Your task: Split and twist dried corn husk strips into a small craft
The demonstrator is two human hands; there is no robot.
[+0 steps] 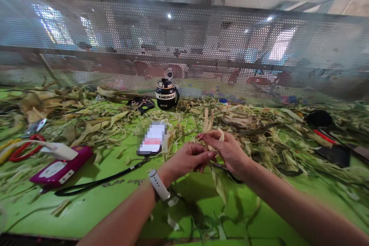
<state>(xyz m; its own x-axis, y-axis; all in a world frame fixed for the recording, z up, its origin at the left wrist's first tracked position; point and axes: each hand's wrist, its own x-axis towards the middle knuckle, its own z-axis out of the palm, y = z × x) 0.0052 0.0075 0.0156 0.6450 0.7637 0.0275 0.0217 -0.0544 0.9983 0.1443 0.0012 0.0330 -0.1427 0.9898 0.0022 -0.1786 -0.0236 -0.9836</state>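
In the middle of the view my left hand (194, 155), with a white band on its wrist, pinches a pale dried husk strip (208, 120). My right hand (227, 150) is closed on the same strip close beside it, the fingertips of both hands almost touching. The strip's upper ends stick up above my fingers, and a greenish husk piece (219, 186) hangs below them. Part of what lies between my fingers is hidden. Just left of my hands a phone (152, 140) lies on the green table (115, 215), its black strap (100, 182) trailing leftward.
Husk scraps (248, 119) litter the table. A magenta power strip (62, 169) with a white plug and red-handled scissors (27, 148) lie left. A black bottle (166, 95) stands at the back before a perforated metal screen (201, 54). Dark tools (333, 153) lie at the right.
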